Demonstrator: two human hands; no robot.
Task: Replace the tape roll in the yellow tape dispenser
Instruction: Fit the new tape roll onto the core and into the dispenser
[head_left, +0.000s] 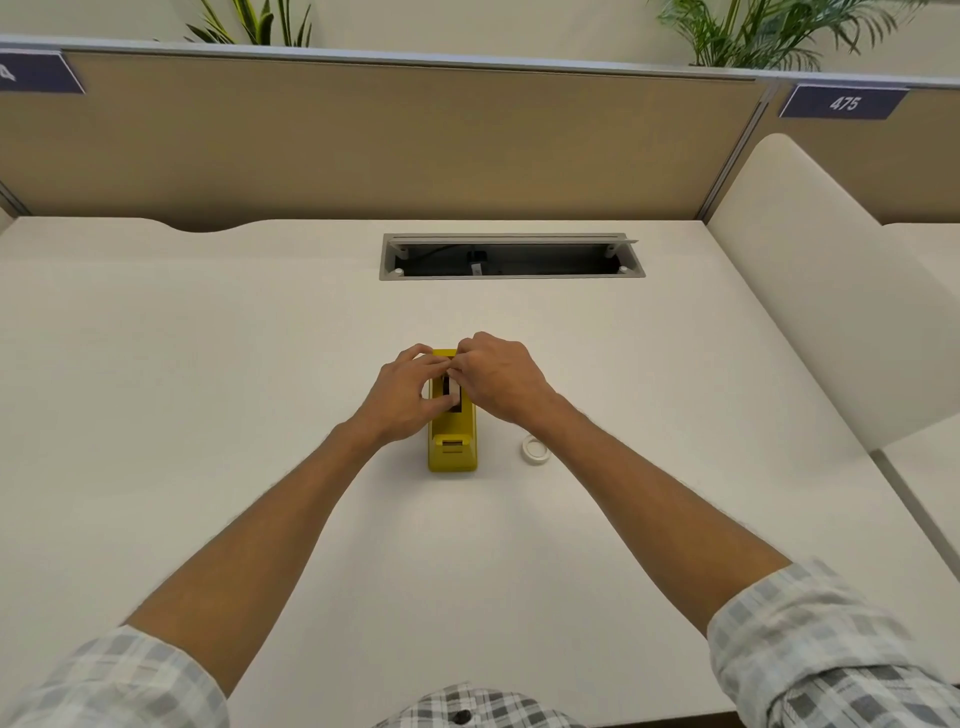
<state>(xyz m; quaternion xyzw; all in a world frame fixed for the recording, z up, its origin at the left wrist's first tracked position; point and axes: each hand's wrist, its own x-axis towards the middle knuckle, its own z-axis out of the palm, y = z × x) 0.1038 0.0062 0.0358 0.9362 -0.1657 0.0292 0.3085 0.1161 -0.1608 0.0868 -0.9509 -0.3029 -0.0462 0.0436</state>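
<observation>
The yellow tape dispenser (453, 441) stands on the white desk (260, 364), its cutter end nearest me. Over its open well sits a white tape roll (453, 388) with a dark hub showing inside it. My left hand (402, 395) pinches the roll from the left with thumb and fingers. From the right, my right hand (501, 379) curls its fingers round the roll's top. A second, thin white roll (535, 449) lies flat on the desk just right of the dispenser. How deep the gripped roll sits in the well is hidden by my fingers.
An open cable hatch (511, 256) is sunk in the desk behind the dispenser. A beige partition (389, 140) closes off the back, and a white side panel (810, 280) rises at the right. Plants stand behind the partition.
</observation>
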